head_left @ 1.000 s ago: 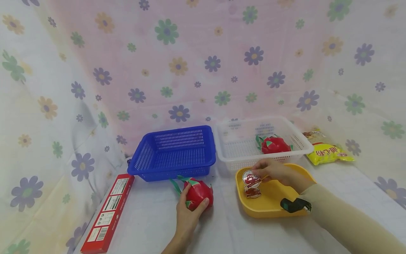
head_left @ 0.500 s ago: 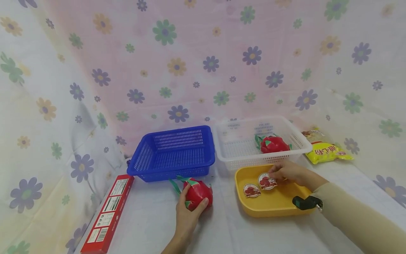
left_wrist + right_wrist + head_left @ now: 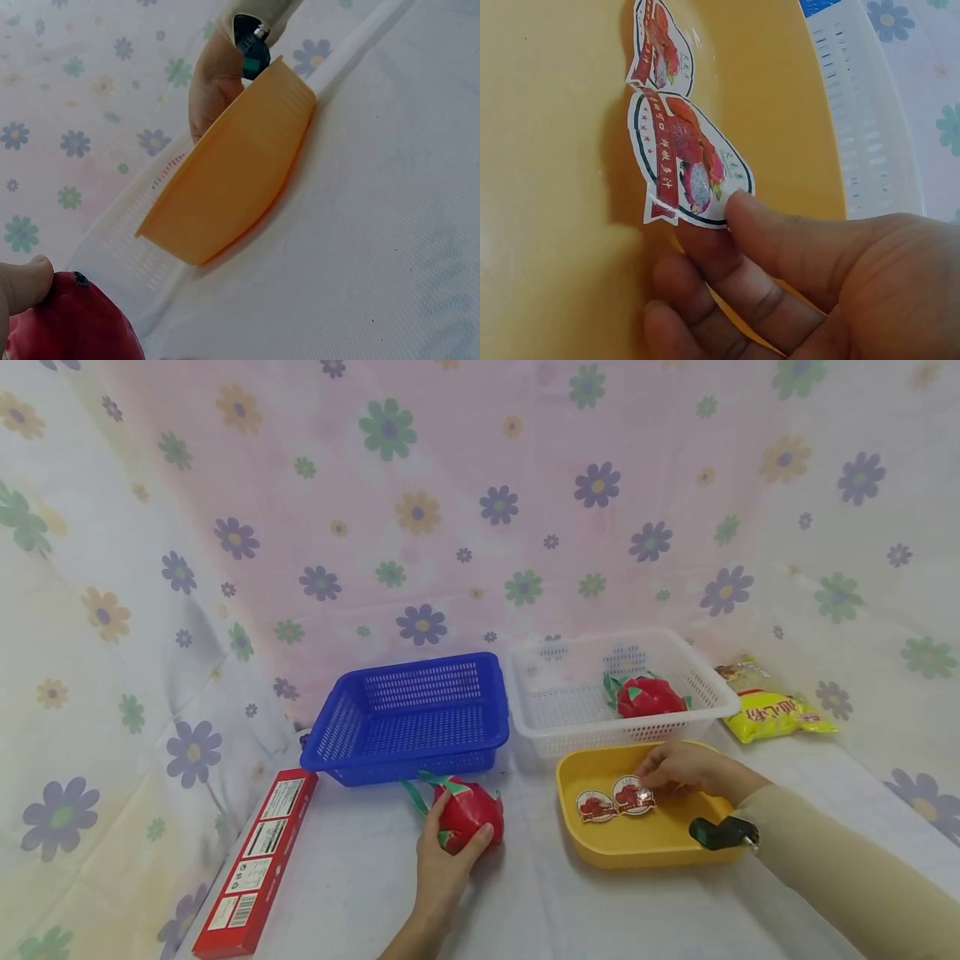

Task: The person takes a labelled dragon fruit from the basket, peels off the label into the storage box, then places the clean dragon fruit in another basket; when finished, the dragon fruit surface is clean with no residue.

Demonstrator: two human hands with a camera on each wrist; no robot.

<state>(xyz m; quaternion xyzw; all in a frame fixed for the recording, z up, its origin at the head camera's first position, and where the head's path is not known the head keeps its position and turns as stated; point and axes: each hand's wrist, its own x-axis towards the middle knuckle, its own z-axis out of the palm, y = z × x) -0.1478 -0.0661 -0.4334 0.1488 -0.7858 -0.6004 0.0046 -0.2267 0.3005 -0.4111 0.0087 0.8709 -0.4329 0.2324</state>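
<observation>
My left hand [image 3: 444, 868] grips a red dragon fruit [image 3: 471, 814] with green leaf tips, resting on the white cloth. In the left wrist view the thumb [image 3: 28, 283] presses against its side. Over the yellow tray [image 3: 637, 847], my right hand [image 3: 686, 766] pinches a label sticker [image 3: 633, 795] between thumb and index finger. That sticker carries a dragon fruit picture, a red ribbon and Chinese characters; the right wrist view shows its printed face [image 3: 690, 165] tilted up at the pinched side. A similar sticker [image 3: 596, 806] lies at its left, edges meeting or slightly overlapping.
A blue basket [image 3: 420, 768] stands behind the left hand. To its right, a white basket [image 3: 555, 743] contains another dragon fruit [image 3: 652, 697]. A yellow food packet [image 3: 772, 717] lies far right, and a long red box [image 3: 255, 868] lies on the left.
My right hand has shifted right inside the tray, carrying the pinched sticker off the other, then brought it slightly lower, close beside it. My left hand keeps its grip on the dragon fruit.
</observation>
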